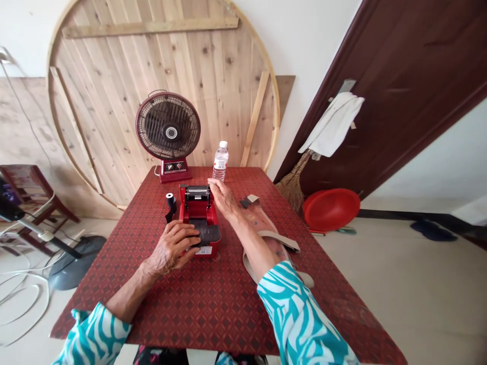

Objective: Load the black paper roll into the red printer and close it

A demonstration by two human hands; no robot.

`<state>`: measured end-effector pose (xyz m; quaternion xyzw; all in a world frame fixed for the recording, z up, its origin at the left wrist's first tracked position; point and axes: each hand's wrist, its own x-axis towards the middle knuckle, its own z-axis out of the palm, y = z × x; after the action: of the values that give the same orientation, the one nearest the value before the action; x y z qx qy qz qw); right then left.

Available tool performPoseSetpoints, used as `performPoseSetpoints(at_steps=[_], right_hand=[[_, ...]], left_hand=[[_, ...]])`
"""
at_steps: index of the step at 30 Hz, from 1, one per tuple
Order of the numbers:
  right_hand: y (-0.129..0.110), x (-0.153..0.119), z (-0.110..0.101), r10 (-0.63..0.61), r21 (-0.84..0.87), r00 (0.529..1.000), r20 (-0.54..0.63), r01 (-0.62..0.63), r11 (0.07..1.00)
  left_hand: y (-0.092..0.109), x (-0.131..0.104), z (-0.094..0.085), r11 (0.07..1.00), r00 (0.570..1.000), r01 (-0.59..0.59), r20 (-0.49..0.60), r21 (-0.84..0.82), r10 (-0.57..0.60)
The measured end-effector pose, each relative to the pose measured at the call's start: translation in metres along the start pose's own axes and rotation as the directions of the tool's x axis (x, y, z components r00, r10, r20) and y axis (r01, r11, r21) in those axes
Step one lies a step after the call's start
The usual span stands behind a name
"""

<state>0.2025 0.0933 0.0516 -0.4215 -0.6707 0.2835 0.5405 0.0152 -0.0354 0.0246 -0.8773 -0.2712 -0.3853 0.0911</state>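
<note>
A small red printer stands on the table with its top part raised, showing a roller mechanism and a hollow inside. My left hand grips the near left side, its fingers laid over the black front panel and its thumb along the front. At the upper right corner of the raised part, my right hand is closed on the edge; its fingertips are partly hidden. Left of the printer stands a small roll of black ribbon, its loose end trailing toward the printer.
Behind the printer are a red fan and a water bottle. A strapped bag or pouch lies right of my right forearm, with a small dark and beige item beyond it. The patterned tabletop ends close to me.
</note>
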Motion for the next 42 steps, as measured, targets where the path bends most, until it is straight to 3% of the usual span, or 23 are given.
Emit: performPoseSetpoints(at_steps=[8,13,18,22,30,37,39,42], right_hand=[[-0.009,-0.008,-0.006,-0.024,-0.021,0.999,0.047,0.025,0.999],[-0.015,-0.032,-0.010,-0.044,-0.041,0.998,0.041,0.045,0.998],[-0.016,-0.061,-0.010,-0.114,-0.053,0.992,0.049,0.117,0.992],[-0.011,-0.069,-0.006,-0.190,-0.047,0.982,0.018,0.191,0.980],[-0.007,-0.079,-0.006,-0.258,-0.070,0.965,0.038,0.260,0.963],[0.004,-0.107,-0.014,-0.319,-0.101,0.935,0.153,0.336,0.936],[0.007,-0.110,-0.015,-0.333,-0.113,0.930,0.157,0.351,0.929],[0.008,-0.111,-0.014,-0.344,-0.113,0.928,0.145,0.361,0.926]], left_hand=[[0.002,-0.005,0.000,0.997,0.997,-0.018,-0.069,0.074,0.023],[0.008,-0.007,-0.003,0.988,0.994,0.035,-0.108,0.148,-0.019],[0.007,-0.012,-0.002,0.994,1.000,0.000,-0.006,0.109,0.001],[0.007,-0.015,0.001,0.997,0.996,-0.017,0.084,0.073,0.011],[0.007,-0.018,0.002,0.996,0.998,-0.018,0.061,0.082,0.013],[0.007,-0.019,0.001,0.999,0.999,-0.002,0.049,0.037,0.000],[0.004,-0.020,-0.002,0.999,0.999,0.036,0.012,-0.020,-0.036],[-0.003,-0.021,-0.005,0.978,0.976,0.208,-0.052,-0.032,-0.210]])
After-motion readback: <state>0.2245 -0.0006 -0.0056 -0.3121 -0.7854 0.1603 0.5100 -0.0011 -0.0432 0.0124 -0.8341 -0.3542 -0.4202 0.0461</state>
